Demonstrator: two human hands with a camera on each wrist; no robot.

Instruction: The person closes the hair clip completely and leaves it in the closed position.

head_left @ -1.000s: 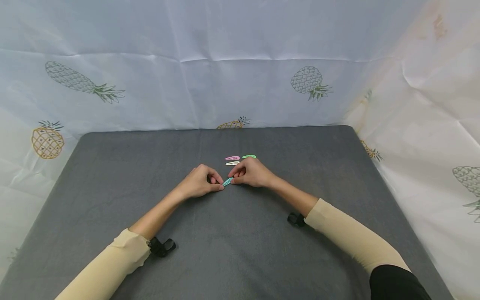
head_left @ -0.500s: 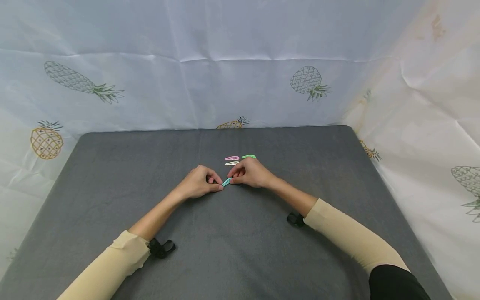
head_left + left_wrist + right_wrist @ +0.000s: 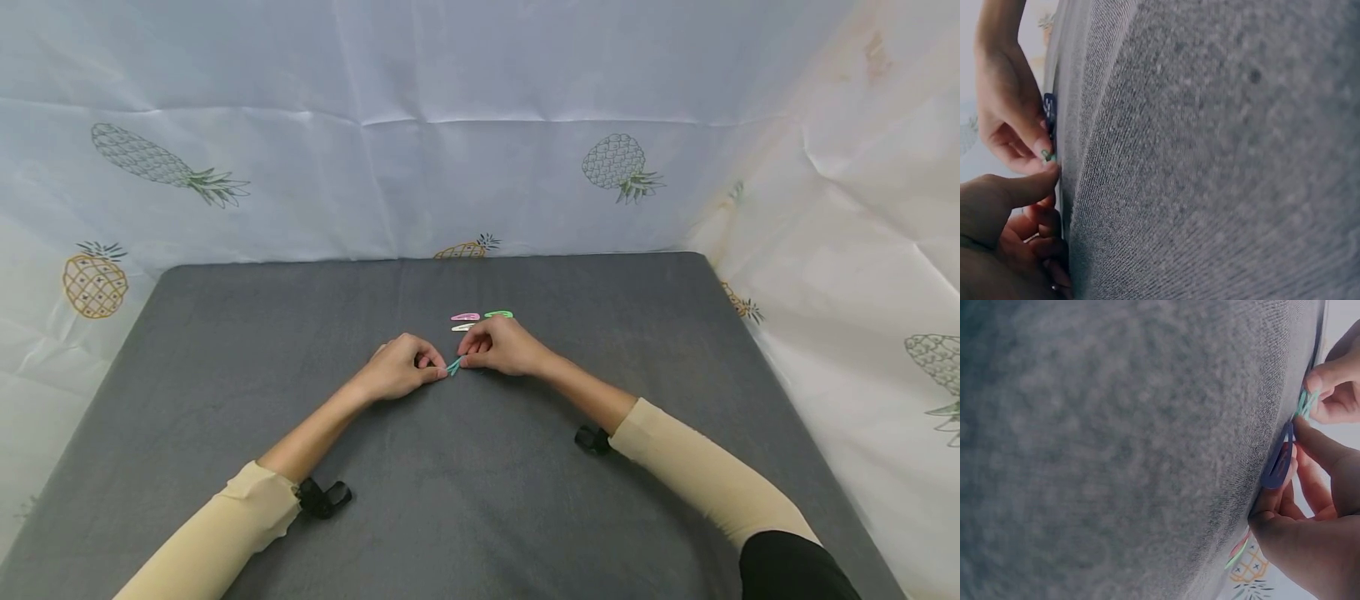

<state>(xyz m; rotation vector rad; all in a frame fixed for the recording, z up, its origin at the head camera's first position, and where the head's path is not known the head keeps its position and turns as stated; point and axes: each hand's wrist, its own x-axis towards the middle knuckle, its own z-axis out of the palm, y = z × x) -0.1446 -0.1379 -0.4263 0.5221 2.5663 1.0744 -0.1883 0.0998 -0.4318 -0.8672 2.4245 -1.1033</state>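
Over the grey cloth, a teal snap hair clip (image 3: 454, 366) spans the gap between both hands, its two arms spread in a narrow V. The left hand (image 3: 397, 367) pinches the clip's left end between thumb and finger. At the other end, the right hand (image 3: 506, 346) pinches with thumb and forefinger. The right wrist view gives a closer look at the teal arms (image 3: 1305, 403). There, a dark blue snap clip (image 3: 1279, 464) is right beside the right hand's fingers; whether they touch it I cannot tell.
Behind the right hand lie a pink clip (image 3: 465, 317), a pale yellow clip (image 3: 462, 327) and a green clip (image 3: 498, 314). A grey cloth (image 3: 465, 500) covers the table, and a pineapple-print curtain (image 3: 375, 183) hangs beyond its far edge.
The teal clip looked like one flat, narrow shape; now its arms stand apart in a V. Both hands have stayed almost in place.
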